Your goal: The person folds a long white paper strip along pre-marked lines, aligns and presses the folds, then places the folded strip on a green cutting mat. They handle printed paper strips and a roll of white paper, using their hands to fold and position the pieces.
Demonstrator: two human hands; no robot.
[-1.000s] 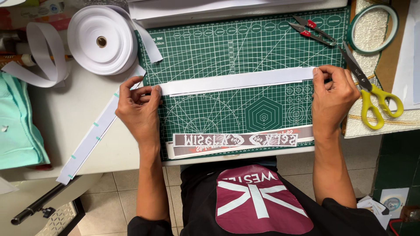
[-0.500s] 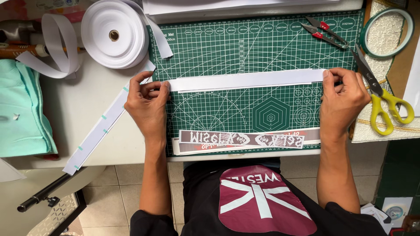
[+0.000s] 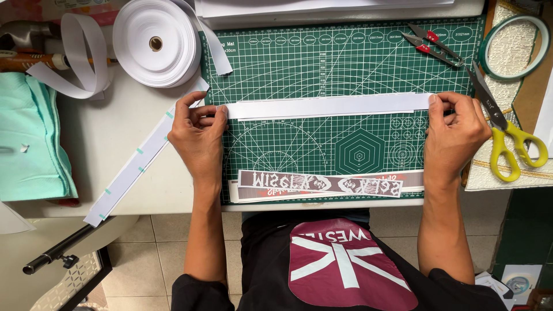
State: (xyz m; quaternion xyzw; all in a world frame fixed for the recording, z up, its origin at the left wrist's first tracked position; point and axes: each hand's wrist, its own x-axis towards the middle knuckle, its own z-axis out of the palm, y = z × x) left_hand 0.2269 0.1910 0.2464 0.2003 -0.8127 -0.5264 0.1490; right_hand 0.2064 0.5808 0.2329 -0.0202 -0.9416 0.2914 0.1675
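I hold the white ribbon strip (image 3: 328,106) stretched flat across the green cutting mat (image 3: 345,63), my left hand (image 3: 199,135) pinching its left end at the mat's edge and my right hand (image 3: 455,135) pinching its right end near the mat's right side. Compared with a second ago little has moved: the strip lies in the same band of the grid, and both hands grip the same ends, so I judge that I am steadying and squaring it against the printed lines, not shifting it along. The loose tail of ribbon runs off past my left hand, down over the pale table (image 3: 115,132). The big white ribbon roll (image 3: 155,43) sits beyond my left hand, the yellow-handled scissors (image 3: 504,132) lie just beside my right, untouched. Printed label strips (image 3: 322,184) rest along the mat's near edge.
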